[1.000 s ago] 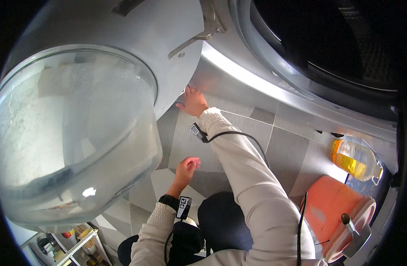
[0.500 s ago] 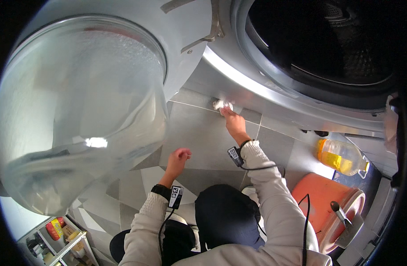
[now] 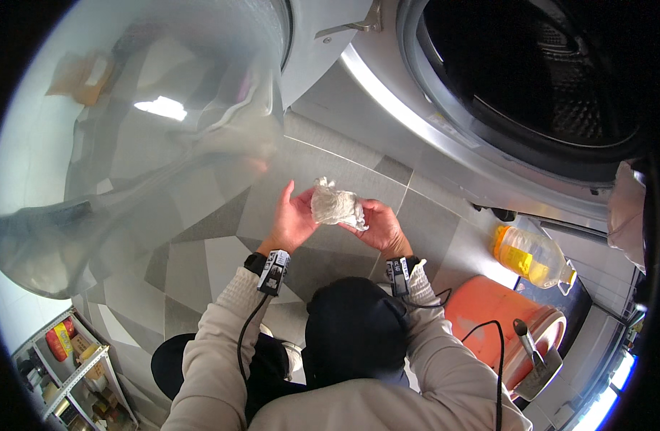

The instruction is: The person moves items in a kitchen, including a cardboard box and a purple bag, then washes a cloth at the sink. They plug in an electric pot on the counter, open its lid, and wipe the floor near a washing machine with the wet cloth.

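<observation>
A crumpled off-white cloth [image 3: 337, 205] is held up between my two hands, above the grey tiled floor. My left hand [image 3: 294, 221] has the cloth's left side, its thumb raised and its other fingers partly hidden behind the fabric. On the cloth's right side, my right hand [image 3: 386, 226] grips the edge, fingers beneath and thumb on top. Ahead to the right is a front-loading washing machine [image 3: 387, 93] with its round opening uncovered and a dark drum inside. Its clear bowl-shaped door glass [image 3: 193, 158] swings out on the left.
An orange bucket [image 3: 473, 309] stands to my right, with a metal-handled scoop [image 3: 534, 359] on its lid. Beyond it lies a clear bottle [image 3: 534, 255] with yellow markings. A metal shelf rack [image 3: 75, 381] holds packages at the lower left. Pinkish fabric [image 3: 626, 215] hangs at the far right.
My right hand has drawn the cloth back from the floor by the machine's base toward me. My left hand has risen to meet it and now holds the cloth too.
</observation>
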Demonstrator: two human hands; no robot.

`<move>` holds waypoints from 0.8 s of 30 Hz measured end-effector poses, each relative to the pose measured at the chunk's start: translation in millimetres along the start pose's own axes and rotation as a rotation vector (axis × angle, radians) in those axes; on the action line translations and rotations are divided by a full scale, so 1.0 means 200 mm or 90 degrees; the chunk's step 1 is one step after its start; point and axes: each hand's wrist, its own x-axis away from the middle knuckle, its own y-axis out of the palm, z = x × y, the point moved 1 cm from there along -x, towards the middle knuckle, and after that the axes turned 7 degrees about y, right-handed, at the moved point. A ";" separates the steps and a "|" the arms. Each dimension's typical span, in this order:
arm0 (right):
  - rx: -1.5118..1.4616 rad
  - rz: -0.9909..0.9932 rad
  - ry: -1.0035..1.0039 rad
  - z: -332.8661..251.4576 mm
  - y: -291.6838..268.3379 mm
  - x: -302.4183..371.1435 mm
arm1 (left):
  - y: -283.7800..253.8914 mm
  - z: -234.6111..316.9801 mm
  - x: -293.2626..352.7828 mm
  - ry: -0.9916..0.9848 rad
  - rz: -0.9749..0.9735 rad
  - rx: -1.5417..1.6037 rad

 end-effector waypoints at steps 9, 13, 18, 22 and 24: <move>0.007 -0.079 -0.090 0.06 -0.11 -0.16 | 0.08 -0.16 -0.01 0.220 -0.053 -0.439; 0.030 -0.193 -0.145 0.08 -0.10 -0.22 | 0.07 -0.21 -0.01 0.242 -0.111 -0.665; 0.110 0.057 -0.197 0.13 -0.16 -0.23 | 0.07 -0.21 -0.01 0.145 -0.127 -0.445; 0.088 0.180 -0.235 0.09 -0.39 -0.18 | 0.09 -0.17 0.01 0.136 -0.047 -0.404; 0.205 0.498 -0.472 -0.06 -0.58 -0.09 | 0.08 -0.14 0.02 0.164 -0.053 -0.513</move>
